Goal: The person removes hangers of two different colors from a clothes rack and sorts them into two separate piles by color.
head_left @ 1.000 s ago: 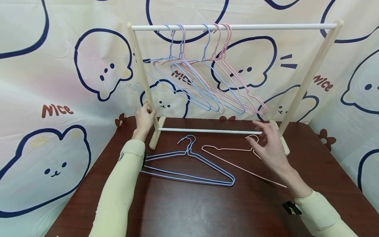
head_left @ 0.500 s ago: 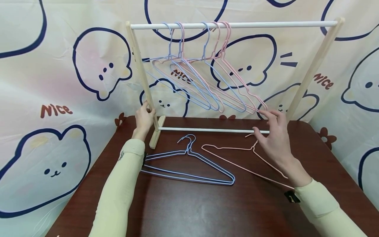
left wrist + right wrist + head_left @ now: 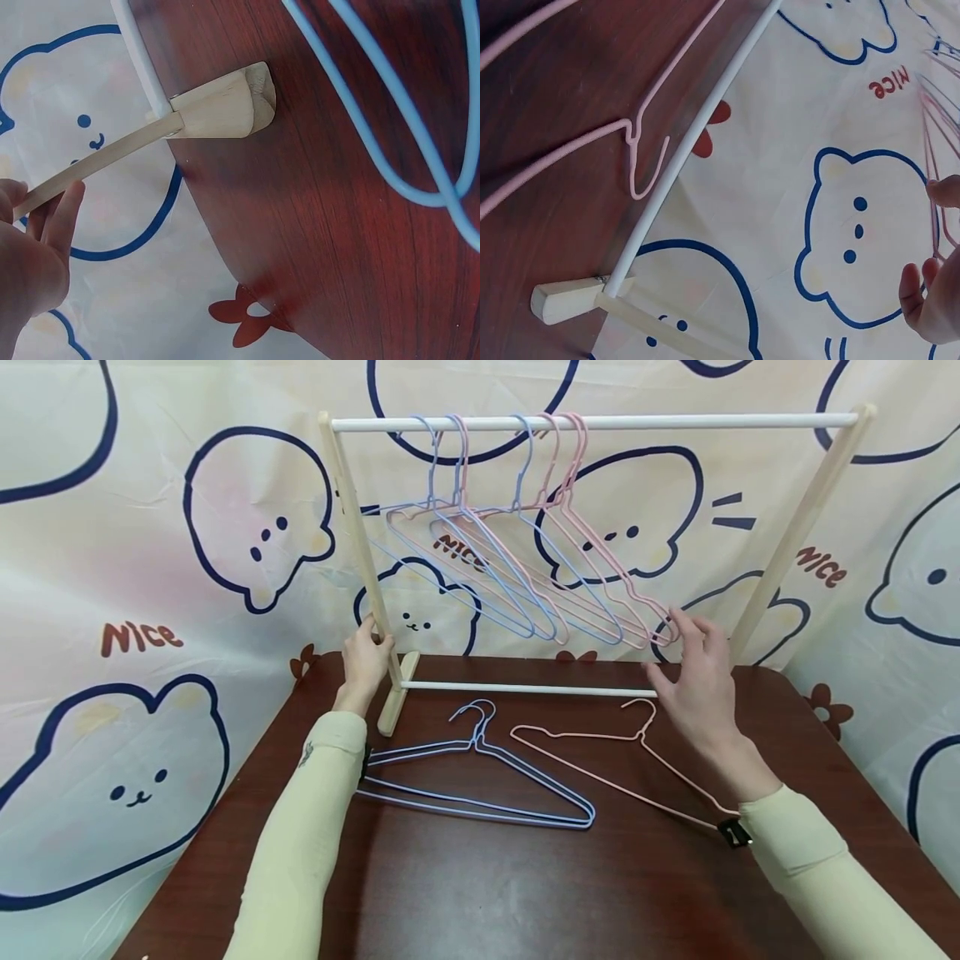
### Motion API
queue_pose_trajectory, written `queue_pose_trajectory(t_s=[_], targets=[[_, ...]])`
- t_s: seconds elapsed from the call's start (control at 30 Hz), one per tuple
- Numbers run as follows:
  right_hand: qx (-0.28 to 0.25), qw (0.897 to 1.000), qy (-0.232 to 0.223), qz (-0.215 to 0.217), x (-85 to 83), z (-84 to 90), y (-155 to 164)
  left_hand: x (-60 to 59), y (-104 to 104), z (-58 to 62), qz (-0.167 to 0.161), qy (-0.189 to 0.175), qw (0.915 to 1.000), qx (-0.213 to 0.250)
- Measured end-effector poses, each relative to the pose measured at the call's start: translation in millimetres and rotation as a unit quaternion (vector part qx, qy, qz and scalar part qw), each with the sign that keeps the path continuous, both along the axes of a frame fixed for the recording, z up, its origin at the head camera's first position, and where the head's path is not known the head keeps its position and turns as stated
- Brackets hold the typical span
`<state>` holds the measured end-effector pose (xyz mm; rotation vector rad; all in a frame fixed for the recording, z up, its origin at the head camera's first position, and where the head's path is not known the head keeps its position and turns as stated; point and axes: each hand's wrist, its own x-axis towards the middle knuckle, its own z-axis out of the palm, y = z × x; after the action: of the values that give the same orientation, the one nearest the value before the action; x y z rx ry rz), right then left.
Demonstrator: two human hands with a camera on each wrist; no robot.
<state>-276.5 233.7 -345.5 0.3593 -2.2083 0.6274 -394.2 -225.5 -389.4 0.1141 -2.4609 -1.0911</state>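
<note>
On the dark wood surface (image 3: 525, 893): small clothes rack (image 3: 592, 422), wooden uprights, white top and bottom rails. Left hand (image 3: 366, 662) wrapped round left upright (image 3: 360, 539) low down, near its foot (image 3: 225, 105); left wrist view confirms fingers (image 3: 64, 217) curled on the post. Right hand (image 3: 693, 681) raised at lower right end of the hanging hangers (image 3: 525, 568), fingers loosely spread, fingertips (image 3: 945, 191) right at the wire corner of the outermost pink one (image 3: 622, 581). Touching or just short of it: cannot tell. No closed grip visible, so reads as released.

Hanging set: blue and pink wire hangers bunched on left half of top rail, all slanting down toward the right.

Flat on surface, in front of bottom rail (image 3: 525, 689):
- blue hangers (image 3: 480, 785), stacked, centre-left, near left forearm
- pink hanger (image 3: 600, 760) to their right, hook (image 3: 641, 176) just beside bottom rail, long side running under right wrist

Behind rack: cartoon bear backdrop (image 3: 150, 568) with "Nice" print. Pale yellow sleeves (image 3: 300, 835) on both arms.
</note>
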Motion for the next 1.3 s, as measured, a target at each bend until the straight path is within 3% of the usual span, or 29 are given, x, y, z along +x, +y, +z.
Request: queue_pose_trajectory(t_s=[0.37,0.63,0.9,1.3], targets=[[0.023,1.0,-0.001,-0.006,-20.7,7.1,-4.6,3.2,-0.7,2.7,0.003,-0.003,1.0,-0.001],[0.044,0.997,0.067,0.016,-19.6,-0.1,-7.0,4.1,0.2,3.3,0.003,-0.007,1.0,-0.005],[0.009,0.994,0.105,0.034,-18.7,-3.3,-4.7,3.9,2.0,3.5,0.007,-0.002,1.0,-0.003],[-0.05,0.992,0.102,0.049,-8.1,1.0,-3.4,3.2,3.1,4.0,0.005,-0.004,1.0,0.003]])
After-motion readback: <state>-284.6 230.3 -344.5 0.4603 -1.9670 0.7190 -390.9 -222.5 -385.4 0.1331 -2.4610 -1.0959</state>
